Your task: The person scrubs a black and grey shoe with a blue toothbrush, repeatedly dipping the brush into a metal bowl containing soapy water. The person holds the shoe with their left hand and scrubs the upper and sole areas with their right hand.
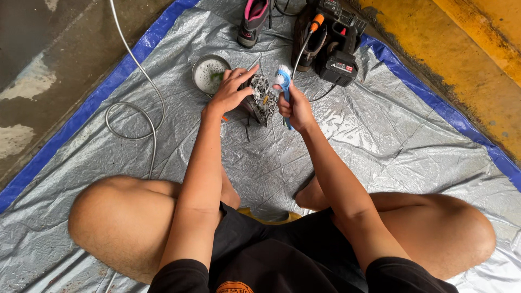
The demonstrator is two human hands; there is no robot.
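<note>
**Shoe braced in one hand, brush raised in the other**

You sit cross-legged on the silver tarp (380, 135), working toward its far edge. Your left hand (230, 92) is curled around a dark patterned shoe (261, 97), fingers spread over its top and thumb underneath; that grip looks meant to tilt the shoe's side toward you and keep it from sliding on the slick sheet. Your right hand (296, 108) is closed around the blue handle of a brush (283, 81), white bristle head pointing up, just beside the shoe's right side and seemingly not pressed against it.

The small metal bowl (209, 73) of foamy water sits just beyond your left hand, close enough to dip into. Near the tarp's far edge lie another shoe (252, 21) with a pink lining and a black-and-red power tool (339, 59). A grey hose (135, 103) loops across the blue-bordered left edge.
</note>
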